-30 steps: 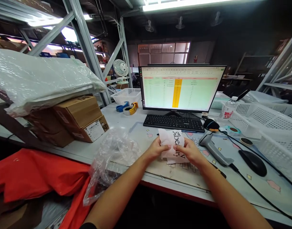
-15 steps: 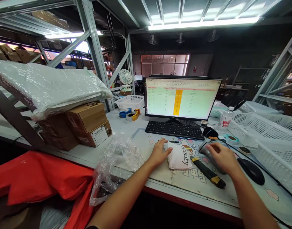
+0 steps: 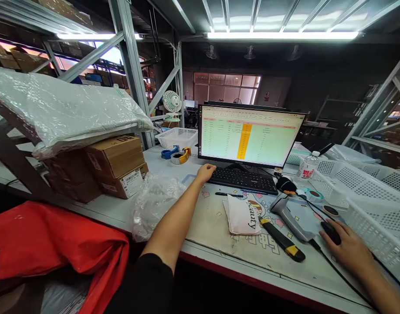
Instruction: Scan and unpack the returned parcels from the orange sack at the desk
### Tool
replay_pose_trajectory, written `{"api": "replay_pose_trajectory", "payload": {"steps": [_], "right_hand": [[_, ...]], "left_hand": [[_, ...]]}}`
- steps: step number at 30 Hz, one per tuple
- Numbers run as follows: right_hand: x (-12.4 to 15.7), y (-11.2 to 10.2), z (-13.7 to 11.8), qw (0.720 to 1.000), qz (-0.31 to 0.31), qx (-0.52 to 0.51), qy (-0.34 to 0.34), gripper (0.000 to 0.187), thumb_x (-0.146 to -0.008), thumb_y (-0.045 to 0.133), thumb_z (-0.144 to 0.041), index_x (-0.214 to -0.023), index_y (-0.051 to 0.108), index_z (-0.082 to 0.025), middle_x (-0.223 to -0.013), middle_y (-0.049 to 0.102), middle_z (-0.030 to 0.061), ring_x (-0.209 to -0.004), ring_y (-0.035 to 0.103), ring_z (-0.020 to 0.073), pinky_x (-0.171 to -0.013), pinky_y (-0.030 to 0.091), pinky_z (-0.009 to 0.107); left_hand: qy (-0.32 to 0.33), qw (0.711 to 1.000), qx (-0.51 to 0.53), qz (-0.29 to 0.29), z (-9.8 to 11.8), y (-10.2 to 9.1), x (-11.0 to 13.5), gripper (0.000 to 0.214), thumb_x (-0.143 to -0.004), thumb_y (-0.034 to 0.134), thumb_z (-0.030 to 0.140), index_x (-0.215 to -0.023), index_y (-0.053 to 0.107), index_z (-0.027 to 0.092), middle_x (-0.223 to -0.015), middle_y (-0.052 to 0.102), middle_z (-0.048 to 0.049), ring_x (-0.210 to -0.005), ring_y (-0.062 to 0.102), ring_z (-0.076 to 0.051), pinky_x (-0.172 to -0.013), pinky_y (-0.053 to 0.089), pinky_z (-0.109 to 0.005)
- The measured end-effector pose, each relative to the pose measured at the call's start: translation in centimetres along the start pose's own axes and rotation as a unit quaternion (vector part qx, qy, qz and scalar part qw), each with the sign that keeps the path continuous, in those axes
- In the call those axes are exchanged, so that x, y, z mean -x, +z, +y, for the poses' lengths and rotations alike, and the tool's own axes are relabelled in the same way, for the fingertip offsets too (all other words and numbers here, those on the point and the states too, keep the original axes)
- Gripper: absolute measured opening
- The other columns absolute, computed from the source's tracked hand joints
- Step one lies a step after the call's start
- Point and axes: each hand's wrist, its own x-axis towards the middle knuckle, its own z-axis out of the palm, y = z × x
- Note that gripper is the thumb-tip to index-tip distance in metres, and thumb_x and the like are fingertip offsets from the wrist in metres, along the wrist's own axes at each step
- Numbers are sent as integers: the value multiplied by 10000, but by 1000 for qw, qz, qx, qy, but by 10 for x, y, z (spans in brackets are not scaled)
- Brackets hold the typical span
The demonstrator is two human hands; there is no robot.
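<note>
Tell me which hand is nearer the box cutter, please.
Right: the right hand rests on the mouse beside the box cutter; the left hand is farther, by the keyboard.

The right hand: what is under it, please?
The right hand lies on a black mouse. Only the front end of the mouse shows; the rest of it, and whatever is beneath it, is covered by the hand.
</note>
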Motion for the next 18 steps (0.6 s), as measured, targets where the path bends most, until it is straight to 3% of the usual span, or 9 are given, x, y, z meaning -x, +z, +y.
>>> {"api": "replay_pose_trajectory", "payload": {"steps": [4,7,11,15,18], "right_hand": [[1,2,6,999,-29,-12,27,779,-827,467,-708,-1363,689,-189,-1347,689,210,-1211,685,479,-1082,539,642],[6,0,7,998,-28,-35,49,671,-816,477,-679,-1321,695,-293,-1324,687,190,-1238,668,489,-1118,507,635],[11,-11,1,997,-28,-35,70,579,-837,474,-635,-1340,667,-425,-1422,625,210,-1336,596,489,-1101,483,611],[10,-21,-5,988,-95,-1,120,669,-800,501,-674,-1330,700,-317,-1439,628,200,-1269,632,512,-1006,540,663],[10,-25,-7,988,-100,12,115,740,-822,459,-683,-1355,698,-227,-1446,631,179,-1268,639,485,-1029,550,652]], "left_hand": [[13,996,-82,44,-32,5,6,292,-984,590,299,-1203,694,136,-1321,685,-209,-1316,587,-346,-1188,411,-490],[52,990,-132,26,-52,16,17,380,-978,595,281,-1315,663,120,-1496,589,-224,-1455,465,-377,-1266,315,-513],[88,980,-176,-23,-66,31,23,534,-973,660,375,-1457,607,159,-1672,451,-162,-1593,300,-370,-1345,165,-495],[69,958,-270,-68,-69,37,22,634,-1020,589,495,-1551,534,153,-1722,380,-164,-1627,243,-400,-1355,133,-534],[66,939,-329,-83,-69,36,21,658,-1056,493,551,-1599,485,180,-1742,355,-133,-1636,234,-387,-1357,154,-532]]}}
